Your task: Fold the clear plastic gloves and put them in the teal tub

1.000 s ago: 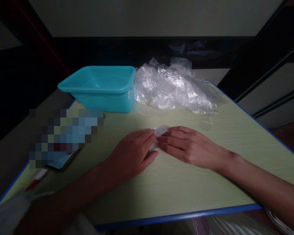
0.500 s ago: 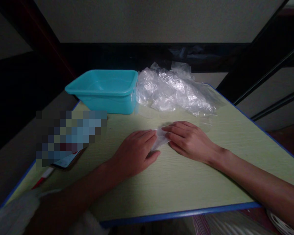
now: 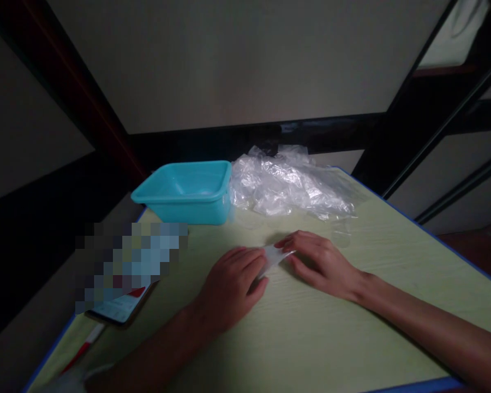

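A small clear plastic bag (image 3: pixel 272 257) lies on the table between my two hands, partly covered by them. My left hand (image 3: pixel 236 278) grips its left part, fingers bent over it and the thumb nearer to me. At the bag's right end, my right hand (image 3: pixel 317 262) holds the edge with curled fingers; its fingertips are partly hidden. The right end of the bag is a little raised off the tabletop.
Behind my hands lies a heap of crumpled clear plastic bags (image 3: pixel 282 188). A turquoise plastic basin (image 3: pixel 188 210) stands to its left. On the left of the pale table (image 3: pixel 311 338) is a phone (image 3: pixel 120 308), partly pixelated, with a red and white stick-like thing (image 3: pixel 85 345) beside it.
The view has tipped upward, so everything sits lower in the picture. My right hand has lifted slightly, and the bag's right end has risen with it.
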`<state>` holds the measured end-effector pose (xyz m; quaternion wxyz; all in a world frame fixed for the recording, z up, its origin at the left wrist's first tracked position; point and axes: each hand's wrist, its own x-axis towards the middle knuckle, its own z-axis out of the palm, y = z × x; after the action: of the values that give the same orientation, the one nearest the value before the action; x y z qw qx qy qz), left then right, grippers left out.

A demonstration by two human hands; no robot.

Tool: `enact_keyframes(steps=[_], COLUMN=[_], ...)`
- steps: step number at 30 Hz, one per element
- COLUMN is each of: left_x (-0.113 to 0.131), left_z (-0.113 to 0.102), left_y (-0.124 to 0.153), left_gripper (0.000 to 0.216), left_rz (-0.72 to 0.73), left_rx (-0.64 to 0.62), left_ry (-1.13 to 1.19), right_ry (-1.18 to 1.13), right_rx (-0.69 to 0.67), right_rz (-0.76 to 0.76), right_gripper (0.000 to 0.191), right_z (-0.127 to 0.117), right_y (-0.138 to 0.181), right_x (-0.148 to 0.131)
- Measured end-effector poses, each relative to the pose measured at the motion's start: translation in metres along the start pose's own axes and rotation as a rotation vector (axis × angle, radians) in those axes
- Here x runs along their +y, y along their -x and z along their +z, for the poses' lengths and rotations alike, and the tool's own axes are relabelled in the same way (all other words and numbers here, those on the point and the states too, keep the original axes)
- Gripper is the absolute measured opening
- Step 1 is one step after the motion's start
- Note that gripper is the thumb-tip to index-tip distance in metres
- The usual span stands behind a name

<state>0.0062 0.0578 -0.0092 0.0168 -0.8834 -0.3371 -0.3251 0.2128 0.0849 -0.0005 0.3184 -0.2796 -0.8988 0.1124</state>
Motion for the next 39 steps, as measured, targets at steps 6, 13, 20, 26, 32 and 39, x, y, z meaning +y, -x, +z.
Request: enact_keyframes(steps=[6,13,20,26,32,39], left_x=[0.002,0.015,0.007,0.001,-0.003,-0.012], left_z=[-0.003,-0.011,-0.011,-0.007,-0.014,-0.020], left_y=[0.001,-0.008,-0.015,-0.012,-0.011,-0.014], left_gripper=[0.022,0.021,0.027,0.025,0.063,0.025], left_rz=[-0.078,-0.560,-0.852,-0.856,-0.715,-0.636], left_rx=[0.133,0.131,0.118,0.104,0.199,0.150], left_ry=[0.131,0.451,0.924,0.982,1.039,0.961], right_ry=[-0.256,-0.247,-0.311,-0.558,-0.824,-0.892], right_rx=[0.008,0.077,0.098,0.034,0.067,0.046], right_rz=[0.229,0.216,0.118,0.289,0.449,0.449], right_gripper=[0.014,0.030,0.044,0.025,0.025,0.023], right_z=[-0.004,-0.005,-0.006,-0.002,0.002,-0.003], right_y=[-0.002,0.004,0.002,-0.008,-0.012,-0.018], right_x=[-0.010,-0.013,-0.018,-0.024,-0.012,-0.007])
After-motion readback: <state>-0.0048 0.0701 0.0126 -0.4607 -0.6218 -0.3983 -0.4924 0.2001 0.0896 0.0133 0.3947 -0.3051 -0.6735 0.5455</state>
